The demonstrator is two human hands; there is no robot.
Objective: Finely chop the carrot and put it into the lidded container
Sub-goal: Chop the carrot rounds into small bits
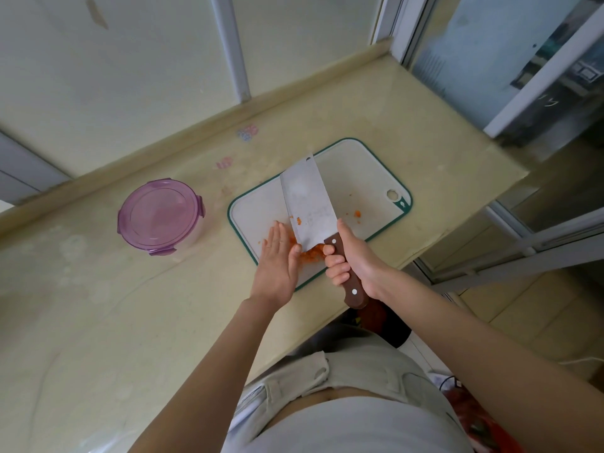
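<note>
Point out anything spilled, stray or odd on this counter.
A few carrot bits lie alone toward the right end of the cutting board, apart from the chopped pile at its near edge. More cling to the cleaver blade. The purple container is lidded.

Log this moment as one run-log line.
chopped carrot: piled on cutting board | right hand: grips cleaver | left hand: flat against pile | lidded container: closed, untouched

A pale yellow stone bench [98,305] meets pale wall panels [130,76]; a purple-pink sticker [247,131] and a pink sticker [225,163] sit near its raised back edge, beside a glass sliding door [490,60]
</note>
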